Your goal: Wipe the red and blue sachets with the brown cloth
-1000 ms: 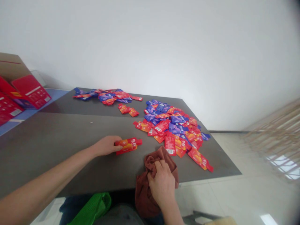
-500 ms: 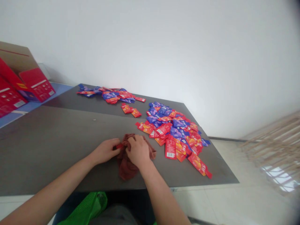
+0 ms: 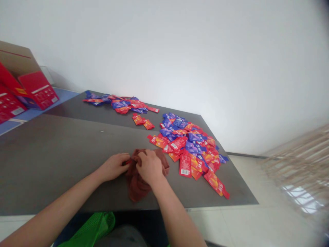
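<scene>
Two bare hands, close together at the near side of a smooth grey tabletop (image 3: 64, 147). Left hand (image 3: 114, 167): fingers and thumb closed on a red pouch (image 3: 128, 162), mostly hidden; it lies between the hands, against the cloth's left side. Right hand (image 3: 150, 166): fingers curled and closed over a brown cloth (image 3: 137, 188), soft, crumpled, its folds hanging toward the near edge. Nearer, below the edge: one green mesh-textured item (image 3: 92, 228). Right: one large heap (image 3: 195, 147) of flat, glossy pouches, red-orange and blue-purple, with narrow necks. Farther: two orange-red pouches (image 3: 142, 121), touching; beyond, a smaller mixed heap (image 3: 123, 103). Far left: open red printed cardboard box (image 3: 39, 91), brown inside, on a blue surface (image 3: 64, 95).
</scene>
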Available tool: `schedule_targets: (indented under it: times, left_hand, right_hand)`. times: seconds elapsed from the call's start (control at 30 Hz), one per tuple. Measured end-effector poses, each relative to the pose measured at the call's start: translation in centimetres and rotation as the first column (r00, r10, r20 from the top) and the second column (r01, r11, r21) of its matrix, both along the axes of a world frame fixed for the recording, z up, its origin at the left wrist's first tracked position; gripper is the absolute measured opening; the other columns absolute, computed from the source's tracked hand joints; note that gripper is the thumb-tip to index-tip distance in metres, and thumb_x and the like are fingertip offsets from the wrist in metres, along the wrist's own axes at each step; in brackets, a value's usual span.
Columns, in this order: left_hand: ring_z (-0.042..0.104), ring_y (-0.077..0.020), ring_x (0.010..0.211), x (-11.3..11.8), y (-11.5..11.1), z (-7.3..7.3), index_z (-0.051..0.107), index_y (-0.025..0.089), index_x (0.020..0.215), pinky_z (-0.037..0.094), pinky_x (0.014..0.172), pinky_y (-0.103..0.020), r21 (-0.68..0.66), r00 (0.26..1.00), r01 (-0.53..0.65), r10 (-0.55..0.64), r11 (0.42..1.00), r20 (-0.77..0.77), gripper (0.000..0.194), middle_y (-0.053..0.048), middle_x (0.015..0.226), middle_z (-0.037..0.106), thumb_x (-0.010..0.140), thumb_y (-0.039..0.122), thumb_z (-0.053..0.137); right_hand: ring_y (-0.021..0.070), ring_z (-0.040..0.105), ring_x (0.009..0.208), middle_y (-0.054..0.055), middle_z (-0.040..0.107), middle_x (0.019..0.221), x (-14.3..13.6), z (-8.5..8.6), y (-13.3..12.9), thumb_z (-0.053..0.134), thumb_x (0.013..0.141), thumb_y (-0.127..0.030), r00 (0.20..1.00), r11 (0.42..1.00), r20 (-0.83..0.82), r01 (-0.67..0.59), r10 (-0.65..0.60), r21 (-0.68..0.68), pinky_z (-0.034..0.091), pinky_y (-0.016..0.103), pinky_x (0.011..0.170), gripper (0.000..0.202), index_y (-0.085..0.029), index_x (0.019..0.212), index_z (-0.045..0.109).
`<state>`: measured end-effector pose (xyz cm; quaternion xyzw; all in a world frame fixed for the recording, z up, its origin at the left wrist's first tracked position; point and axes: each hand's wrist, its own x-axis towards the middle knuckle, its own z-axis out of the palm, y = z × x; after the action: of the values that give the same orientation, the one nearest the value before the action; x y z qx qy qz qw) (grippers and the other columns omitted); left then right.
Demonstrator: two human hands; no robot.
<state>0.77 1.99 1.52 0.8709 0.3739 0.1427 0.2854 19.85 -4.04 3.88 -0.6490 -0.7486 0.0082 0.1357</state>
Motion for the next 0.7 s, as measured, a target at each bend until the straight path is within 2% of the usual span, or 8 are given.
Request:
schedule_targets:
  times: [0.13, 0.2, 0.27, 0.37, 0.47, 0.57, 0.63, 0.7]
  left_hand:
    - [0.056, -0.0169, 0.071, 0.0, -0.1, 0.1, 0.054, 0.02, 0.069, 0.039, 0.067, -0.026, 0.046, 0.998, -0.027, 0.029, 0.999, -0.053, 0.03, 0.0, 0.074, 0.057, 0.091, 0.04, 0.049]
    - [0.056, -0.017, 0.07, -0.1, -0.2, 0.1, 0.054, 0.02, 0.069, 0.039, 0.066, -0.026, 0.034, 0.998, -0.037, 0.038, 0.999, -0.043, 0.028, 0.0, 0.073, 0.057, 0.09, 0.039, 0.05]
    - [0.059, -0.0188, 0.076, -0.2, -0.2, 0.1, 0.059, 0.02, 0.074, 0.041, 0.07, -0.027, -0.001, 1.0, -0.025, 0.025, 1.0, -0.007, 0.021, -0.001, 0.078, 0.062, 0.087, 0.034, 0.051]
    - [0.061, -0.0213, 0.089, -0.1, -0.1, 0.2, 0.065, 0.021, 0.085, 0.044, 0.08, -0.029, -0.037, 0.999, 0.013, -0.012, 0.999, 0.04, 0.017, -0.003, 0.092, 0.069, 0.085, 0.03, 0.05]
    - [0.059, -0.0197, 0.081, 0.1, -0.1, 0.3, 0.061, 0.02, 0.077, 0.043, 0.075, -0.028, 0.005, 0.999, -0.016, 0.016, 1.0, -0.033, 0.023, -0.002, 0.084, 0.064, 0.089, 0.035, 0.048]
    - [0.055, -0.0172, 0.072, 0.1, -0.1, 0.3, 0.056, 0.02, 0.071, 0.039, 0.069, -0.026, 0.036, 0.997, -0.033, 0.036, 0.999, -0.069, 0.028, 0.0, 0.076, 0.058, 0.091, 0.039, 0.049]
    - [0.055, -0.0167, 0.071, 0.0, -0.2, 0.2, 0.055, 0.019, 0.071, 0.039, 0.067, -0.026, 0.034, 0.997, -0.038, 0.04, 0.999, -0.059, 0.029, 0.0, 0.075, 0.057, 0.091, 0.039, 0.049]
    - [0.057, -0.0179, 0.075, -0.1, -0.2, 0.0, 0.057, 0.02, 0.074, 0.04, 0.07, -0.026, 0.019, 0.999, -0.028, 0.029, 0.999, -0.03, 0.026, -0.001, 0.078, 0.061, 0.091, 0.038, 0.05]
  right_hand:
    - [0.0241, 0.058, 0.102, 0.009, 0.063, 0.111, 2.4, 0.2, 1.1, 0.046, 0.102, -0.029, 0.962, 0.961, 0.044, 0.271, -0.269, -0.06, 0.047, 0.031, 0.073, 0.021, -0.022, 0.103, 0.066]
    - [0.0238, 0.058, 0.103, 0.008, 0.062, 0.112, 2.1, 1.0, 0.5, 0.051, 0.1, -0.033, 0.975, 0.975, 0.004, 0.222, -0.222, -0.007, 0.047, 0.031, 0.075, 0.018, -0.023, 0.101, 0.065]
    - [0.0227, 0.056, 0.104, 0.006, 0.061, 0.112, 0.7, 1.5, -0.4, 0.055, 0.098, -0.035, 0.995, 0.994, -0.046, 0.088, -0.085, 0.059, 0.047, 0.031, 0.078, 0.014, -0.025, 0.101, 0.064]
    - [0.0214, 0.056, 0.102, 0.004, 0.062, 0.109, -1.0, 0.7, -0.9, 0.057, 0.096, -0.035, 0.996, 0.997, -0.056, -0.067, 0.07, 0.047, 0.047, 0.03, 0.077, 0.012, -0.026, 0.101, 0.064]
    - [0.0217, 0.057, 0.101, 0.005, 0.063, 0.11, 0.3, -0.8, 0.1, 0.056, 0.097, -0.031, 0.997, 0.996, -0.024, 0.073, -0.074, -0.053, 0.046, 0.028, 0.073, 0.012, -0.025, 0.102, 0.065]
    - [0.0231, 0.058, 0.102, 0.009, 0.064, 0.111, 2.5, -0.8, 1.0, 0.049, 0.101, -0.028, 0.967, 0.963, 0.023, 0.255, -0.254, -0.092, 0.047, 0.03, 0.074, 0.019, -0.022, 0.104, 0.067]
    - [0.0235, 0.058, 0.102, 0.009, 0.064, 0.11, 2.7, 0.1, 0.7, 0.05, 0.101, -0.03, 0.967, 0.965, 0.008, 0.255, -0.255, -0.054, 0.047, 0.031, 0.076, 0.018, -0.022, 0.102, 0.067]
    - [0.023, 0.057, 0.104, 0.007, 0.063, 0.109, 1.5, 1.0, -0.2, 0.054, 0.098, -0.032, 0.989, 0.989, -0.042, 0.145, -0.144, 0.017, 0.047, 0.031, 0.079, 0.014, -0.024, 0.1, 0.066]
